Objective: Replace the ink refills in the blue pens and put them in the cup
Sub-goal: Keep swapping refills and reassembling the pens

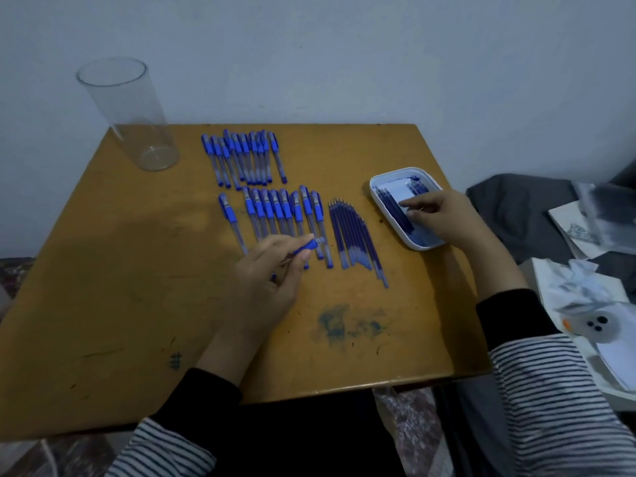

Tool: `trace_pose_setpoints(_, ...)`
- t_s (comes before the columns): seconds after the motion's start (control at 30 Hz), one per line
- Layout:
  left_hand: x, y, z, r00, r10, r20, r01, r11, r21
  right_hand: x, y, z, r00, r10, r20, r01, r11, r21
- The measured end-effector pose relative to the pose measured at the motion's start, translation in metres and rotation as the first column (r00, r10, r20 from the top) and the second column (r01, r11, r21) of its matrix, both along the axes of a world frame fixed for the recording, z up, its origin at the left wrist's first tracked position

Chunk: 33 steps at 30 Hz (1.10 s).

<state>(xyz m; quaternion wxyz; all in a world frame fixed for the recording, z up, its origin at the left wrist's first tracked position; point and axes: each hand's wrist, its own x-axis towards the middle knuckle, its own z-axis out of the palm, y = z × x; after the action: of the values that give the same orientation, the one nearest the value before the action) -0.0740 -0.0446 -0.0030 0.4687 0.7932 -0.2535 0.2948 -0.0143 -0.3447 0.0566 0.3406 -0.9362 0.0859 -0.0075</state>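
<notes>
Pen (pixel 307 247) pinched in left grip (pixel 272 273), right grip (pixel 444 215) at refill tray (pixel 378 183)

Striped sleeves (pixel 550 390) reach over the near edge of the yellow bench (pixel 103 304), past a blue-green ink stain (pixel 339 323). The left grip holds a blue pen between thumb and curled fingers, just above the near row of pens (pixel 275 211). Beside that row, to the right, loose refills (pixel 354 235) lie side by side. The right grip reaches into the white tray, fingertips on the refills inside; I cannot tell whether it has hold of one. Farther back lies a second row of pens (pixel 244 156). The clear cup (pixel 137 115) stands upright at the far left corner.
</notes>
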Motion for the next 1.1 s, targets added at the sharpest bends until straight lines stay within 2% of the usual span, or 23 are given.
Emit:
trace_pose_setpoints(0.2,-0.0037,0.0036,0.0008,1.0,-0.009,-0.008,0.01,0.999,0.042,0.0076,-0.002,-0.0031,0.999,0.026,-0.044,-0.025,1.0,0.015)
trace_pose_setpoints(0.43,-0.0032,0.0039,-0.0004,1.0,-0.006,-0.002,0.006,1.0,0.026,0.0073,-0.0066,-0.0025,0.998,0.002,-0.055,0.005,0.992,0.129)
trace_pose_setpoints(0.73,-0.0033,0.0038,0.0001,1.0,0.002,0.013,-0.003,0.999,0.046,0.0097,-0.0058,-0.0009,0.998,0.026,-0.058,-0.025,1.0,0.009)
trace_pose_setpoints(0.93,-0.0032,0.0039,0.0002,1.0,0.006,0.006,-0.007,0.999,0.052,0.0096,-0.0033,-0.0003,0.997,0.068,-0.039,-0.073,0.986,-0.152)
trace_pose_setpoints(1.03,-0.0028,0.0043,-0.0016,1.0,0.003,-0.001,-0.003,0.999,0.039,0.0095,-0.0038,0.0006,0.998,0.048,-0.042,-0.053,0.991,-0.124)
trace_pose_setpoints(1.1,-0.0024,0.0037,-0.0026,1.0,0.004,0.009,-0.005,1.0,0.028,0.0074,-0.0047,0.0013,1.0,0.002,-0.026,-0.003,1.0,-0.023)
